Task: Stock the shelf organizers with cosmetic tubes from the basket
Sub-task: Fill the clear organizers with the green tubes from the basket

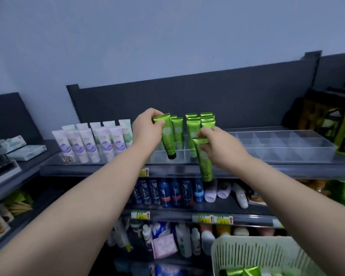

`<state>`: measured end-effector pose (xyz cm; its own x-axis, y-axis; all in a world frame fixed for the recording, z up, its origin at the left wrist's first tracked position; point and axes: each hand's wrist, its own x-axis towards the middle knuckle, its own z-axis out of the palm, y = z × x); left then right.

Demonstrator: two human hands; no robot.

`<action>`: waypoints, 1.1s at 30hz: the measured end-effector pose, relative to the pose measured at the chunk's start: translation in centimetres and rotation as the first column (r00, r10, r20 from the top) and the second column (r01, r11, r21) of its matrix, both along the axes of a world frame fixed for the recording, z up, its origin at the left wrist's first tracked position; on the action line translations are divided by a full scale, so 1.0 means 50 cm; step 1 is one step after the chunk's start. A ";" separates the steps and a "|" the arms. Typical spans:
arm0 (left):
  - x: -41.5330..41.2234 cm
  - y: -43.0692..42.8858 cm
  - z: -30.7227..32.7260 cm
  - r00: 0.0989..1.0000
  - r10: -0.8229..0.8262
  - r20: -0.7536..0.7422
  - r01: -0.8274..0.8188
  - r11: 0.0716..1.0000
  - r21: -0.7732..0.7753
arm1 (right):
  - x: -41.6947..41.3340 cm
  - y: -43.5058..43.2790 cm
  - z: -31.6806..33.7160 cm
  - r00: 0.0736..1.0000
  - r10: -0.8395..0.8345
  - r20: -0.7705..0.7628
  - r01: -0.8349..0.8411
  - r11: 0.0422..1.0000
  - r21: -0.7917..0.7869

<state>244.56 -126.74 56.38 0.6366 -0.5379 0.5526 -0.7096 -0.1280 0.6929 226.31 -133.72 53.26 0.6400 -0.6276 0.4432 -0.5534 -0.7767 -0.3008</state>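
My left hand (146, 130) pinches the crimped top of a green cosmetic tube (167, 136), its black cap down inside a front cell of the clear shelf organizer (179, 154). My right hand (217, 144) grips a second green tube (204, 162) by its top; it hangs cap down in front of the shelf edge, outside the organizer. Several green tubes (199, 122) stand upright in the organizer's rear cells. The pale slotted basket (263, 253) sits at the bottom right with more green tubes (241, 272) lying in it.
A second clear organizer (287, 144) stands right of the green tubes, its cells bare. White and purple tubes (92, 140) fill the shelf's left part. Dark boxed goods (335, 124) stand at far right. Lower shelves hold blue bottles (167, 192) and other toiletries.
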 end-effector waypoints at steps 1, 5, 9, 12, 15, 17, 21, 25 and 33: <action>0.008 -0.016 0.009 1.000 0.009 0.007 -0.008 1.000 -0.014 | 0.007 -0.007 0.007 1.000 -0.001 0.010 0.001 1.000 -0.007; 0.047 -0.084 0.027 1.000 -0.002 0.030 0.002 1.000 -0.008 | 0.034 -0.029 0.028 1.000 -0.030 0.010 0.030 0.999 -0.045; 0.086 -0.153 0.011 0.996 -0.068 0.063 0.062 0.994 0.091 | 0.057 -0.044 0.035 0.995 -0.087 0.048 0.091 0.993 -0.072; 0.111 -0.191 -0.016 0.989 -0.113 0.101 0.092 0.978 0.187 | 0.077 -0.054 0.038 0.990 -0.129 0.054 0.133 0.989 -0.062; 0.138 -0.218 -0.041 0.983 -0.151 0.104 0.121 0.961 0.249 | 0.102 -0.064 0.044 0.985 -0.162 0.052 0.164 0.985 -0.043; 0.156 -0.230 -0.056 0.978 -0.171 0.115 0.136 0.954 0.268 | 0.117 -0.069 0.046 0.983 -0.176 0.057 0.178 0.984 -0.033; 0.176 -0.230 -0.074 0.971 -0.176 0.162 0.122 0.947 0.298 | 0.146 -0.066 0.051 0.982 -0.179 0.060 0.182 0.982 -0.041; 0.189 -0.219 -0.072 0.963 -0.207 0.172 0.156 0.951 0.268 | 0.173 -0.059 0.070 0.983 -0.165 0.086 0.171 0.983 -0.064; 0.205 -0.173 -0.044 0.966 -0.173 0.193 0.154 0.982 0.110 | 0.250 -0.076 0.098 0.980 -0.192 0.052 0.198 0.965 -0.174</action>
